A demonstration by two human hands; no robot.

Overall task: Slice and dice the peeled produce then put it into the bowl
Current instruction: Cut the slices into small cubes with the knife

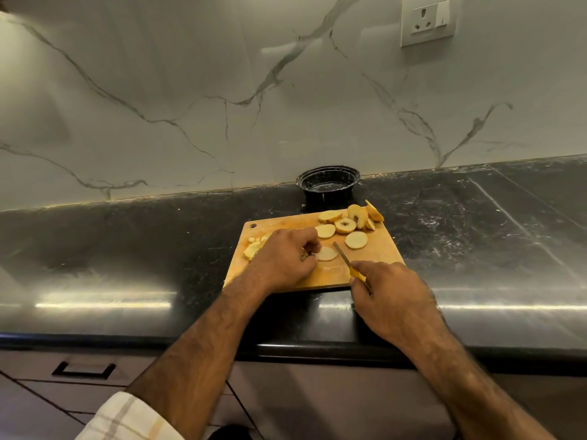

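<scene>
A: Entry, remote station. What did you log for the hands?

B: I noted the left hand [284, 257] knuckles-up on the cutting board [378, 254], fingers curled, fingertips pinning the near-left edge of a flat slice [327, 254]. The right hand [386, 292] was closed around the yellow handle of the knife [344, 255], at the board's near edge.

A: Surface and room?

B: I recorded a wooden board on a dark, glossy countertop [476, 236], a hang hole at its far-left corner. White veined marble backsplash [190, 106] behind; a wall socket [427, 20] upper right. Drawer fronts with a dark handle [84, 369] sat below the counter edge.

A: The produce?

B: Pale-yellow round slices [344, 223] lay grouped at the board's far-right corner, some showing seed cores, one slice apart nearer the middle. Small diced pieces [254, 246] lay at the left edge, partly hidden by the left hand. The black bowl [328, 185] stood just beyond the board against the backsplash; I could see no pieces inside it.

A: Knife orientation?

B: Long axis ran diagonally, tip pointing away and leftward, just beside the right edge of the pinned slice. I could not tell whether the blade touched it.
</scene>
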